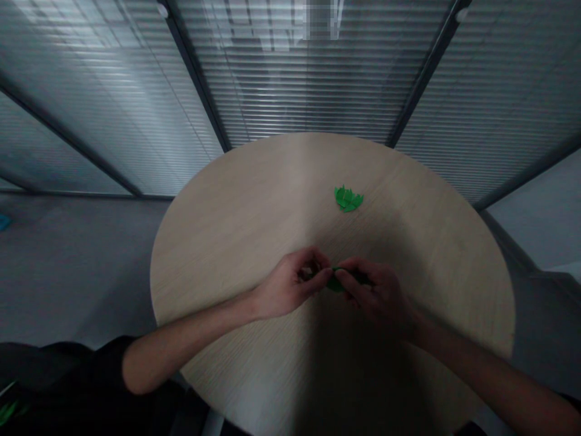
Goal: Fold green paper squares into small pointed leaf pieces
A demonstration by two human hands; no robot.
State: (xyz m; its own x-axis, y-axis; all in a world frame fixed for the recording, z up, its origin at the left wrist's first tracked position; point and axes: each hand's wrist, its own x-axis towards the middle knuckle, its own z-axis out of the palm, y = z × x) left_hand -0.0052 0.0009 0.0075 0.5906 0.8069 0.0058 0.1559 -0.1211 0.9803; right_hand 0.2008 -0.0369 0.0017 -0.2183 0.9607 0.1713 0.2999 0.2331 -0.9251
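Near the middle of the round wooden table (236, 242), my left hand (293, 284) and my right hand (376, 290) meet fingertip to fingertip. Between them is a small green piece (334, 283), which looks like folded paper. Both hands pinch it, thumbs toward me, and the fingers cover much of it. Farther off lies a green spiky-edged cluster (348, 200), seemingly of folded paper pieces, flat on the tabletop and apart from both hands.
Glass panels with blinds (308, 91) and dark frames stand behind the table. Grey floor (104, 260) shows at the left, with a blue object (4, 221) at the far edge. Something green (8, 412) lies against dark cloth at lower left.
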